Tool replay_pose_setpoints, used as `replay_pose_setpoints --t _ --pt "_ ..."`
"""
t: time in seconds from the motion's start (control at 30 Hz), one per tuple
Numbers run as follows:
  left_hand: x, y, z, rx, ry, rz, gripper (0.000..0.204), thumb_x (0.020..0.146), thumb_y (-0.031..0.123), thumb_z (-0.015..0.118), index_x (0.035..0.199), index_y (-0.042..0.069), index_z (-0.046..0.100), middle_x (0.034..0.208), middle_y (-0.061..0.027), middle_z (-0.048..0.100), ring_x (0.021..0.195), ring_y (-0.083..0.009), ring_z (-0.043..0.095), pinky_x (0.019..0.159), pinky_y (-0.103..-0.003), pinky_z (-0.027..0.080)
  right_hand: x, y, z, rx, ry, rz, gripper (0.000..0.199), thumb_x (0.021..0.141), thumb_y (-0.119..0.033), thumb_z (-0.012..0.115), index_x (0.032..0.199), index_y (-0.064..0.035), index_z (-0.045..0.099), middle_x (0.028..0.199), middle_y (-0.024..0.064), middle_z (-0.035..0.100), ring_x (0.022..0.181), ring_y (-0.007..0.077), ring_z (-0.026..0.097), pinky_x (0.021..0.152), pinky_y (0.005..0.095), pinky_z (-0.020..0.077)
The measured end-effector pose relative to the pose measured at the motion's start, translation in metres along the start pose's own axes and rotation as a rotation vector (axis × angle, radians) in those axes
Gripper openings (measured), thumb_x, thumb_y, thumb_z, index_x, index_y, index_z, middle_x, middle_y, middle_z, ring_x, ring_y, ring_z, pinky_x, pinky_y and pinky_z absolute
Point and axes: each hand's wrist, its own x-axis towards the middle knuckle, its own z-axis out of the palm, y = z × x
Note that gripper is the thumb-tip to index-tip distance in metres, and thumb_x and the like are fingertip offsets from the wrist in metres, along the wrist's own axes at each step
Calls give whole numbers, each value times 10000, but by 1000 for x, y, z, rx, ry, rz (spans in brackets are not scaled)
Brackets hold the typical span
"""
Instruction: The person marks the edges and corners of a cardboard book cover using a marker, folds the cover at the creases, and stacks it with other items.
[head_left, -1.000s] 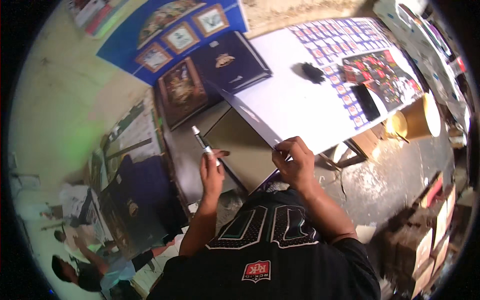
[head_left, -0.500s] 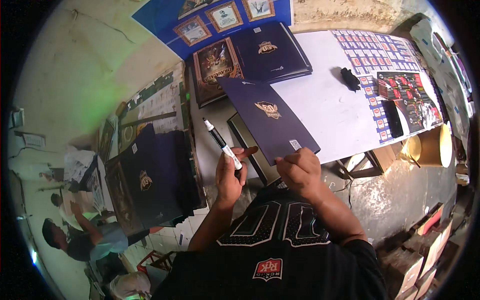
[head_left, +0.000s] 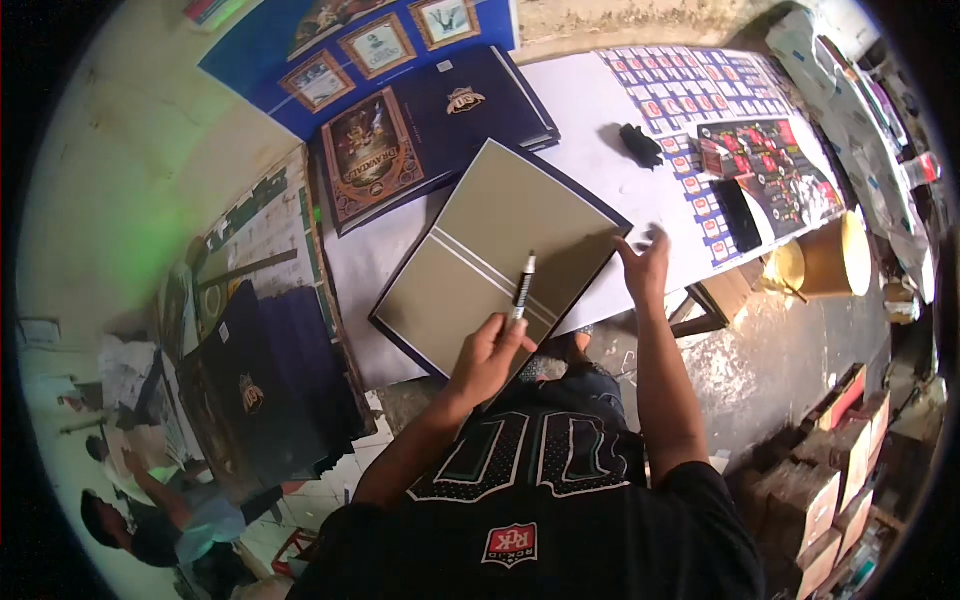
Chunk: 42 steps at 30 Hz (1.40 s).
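An opened folder cover (head_left: 455, 275) lies on the white table, its grey-brown inner board facing up. White lines cross the board, and a dark blue border runs round it. My left hand (head_left: 488, 362) is closed round a white-and-black marker pen (head_left: 523, 285), whose tip points away from me over the board. By the cover's right corner is my right hand (head_left: 645, 268), thumb and fingers apart, holding nothing. Its thumb is at the cover's edge; whether it touches I cannot tell. The fingers are slightly blurred.
A stack of dark blue covers (head_left: 470, 125) stands behind the board. More covers (head_left: 270, 380) are piled at left. A black cloth bundle (head_left: 640, 147), a phone (head_left: 737, 215) and printed sheets (head_left: 690, 90) lie at right. Cardboard boxes (head_left: 800, 495) stand lower right; people are at far left.
The cover has gone from folded, dark side up, to spread open with its inner board up. My right hand has let go and moved right; my left hand still holds the marker.
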Motion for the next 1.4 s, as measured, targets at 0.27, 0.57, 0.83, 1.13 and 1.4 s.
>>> replay_pose_setpoints --t 0.27,0.57,0.83,1.13,1.4 --pt "50 20 58 375 -597 -315 362 988 357 505 975 4 583 746 -101 691 729 -194 667 670 -337 499 -90 -16 -60 25 -501 -626 439 748 -67 691 1180 -112 626 843 84 592 724 289 639 619 375 524" --pt "188 -50 39 1138 -14 390 352 875 388 661 1111 128 682 1325 -134 554 925 -310 670 691 -394 560 -88 65 -67 190 -1 -47 317 797 -148 744 1022 -42 547 871 126 670 767 255 672 669 337 517" --pt "148 -79 111 1000 -127 657 324 806 307 749 1079 137 707 1304 -96 593 732 -204 686 583 -289 546 -58 92 -37 414 49 -94 259 934 -135 563 1116 30 482 902 201 649 844 263 637 788 382 513" --pt "165 -84 98 947 -53 449 337 803 211 764 1086 42 693 1263 -168 604 892 -276 683 713 -321 559 -19 87 -23 48 153 -146 368 731 -1 768 984 -93 517 789 79 682 795 230 662 877 458 470" --pt "214 -74 127 881 -199 657 343 786 134 758 1114 54 699 1207 -166 606 834 -218 680 646 -294 561 -27 98 -9 -45 104 -192 268 704 -238 717 895 -120 570 842 32 654 860 228 610 1033 518 267"
